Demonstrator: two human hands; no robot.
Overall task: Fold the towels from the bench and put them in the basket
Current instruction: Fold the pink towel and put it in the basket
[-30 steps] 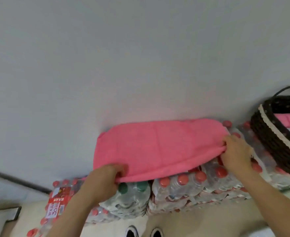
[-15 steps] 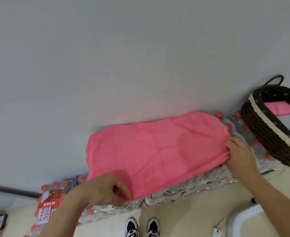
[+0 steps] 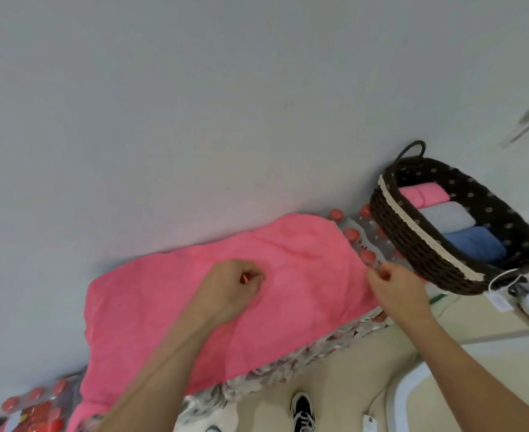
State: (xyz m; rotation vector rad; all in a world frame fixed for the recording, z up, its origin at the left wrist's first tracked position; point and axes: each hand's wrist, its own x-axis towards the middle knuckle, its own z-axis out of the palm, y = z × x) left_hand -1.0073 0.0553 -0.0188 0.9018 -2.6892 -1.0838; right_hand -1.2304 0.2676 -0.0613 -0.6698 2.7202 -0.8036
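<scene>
Left hand [image 3: 232, 288] sits knuckles-up on the middle of the pink towel [image 3: 303, 254], fingers curled tight; I cannot tell whether cloth is caught in them. Right hand [image 3: 395, 289] pinches the towel's right edge between thumb and fingertips. The towel lies spread under both hands on packs of bottled water [image 3: 288, 366]. The basket [image 3: 412, 235] stands just right of my right hand, with folded towels [image 3: 444, 215] in pink, grey and blue inside.

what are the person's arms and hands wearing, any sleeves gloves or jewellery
Nothing worn shows. The left hand and right hand are ungloved, no rings visible; the left forearm and right forearm are bare to the frame's edge: no sleeve or watch.
</scene>
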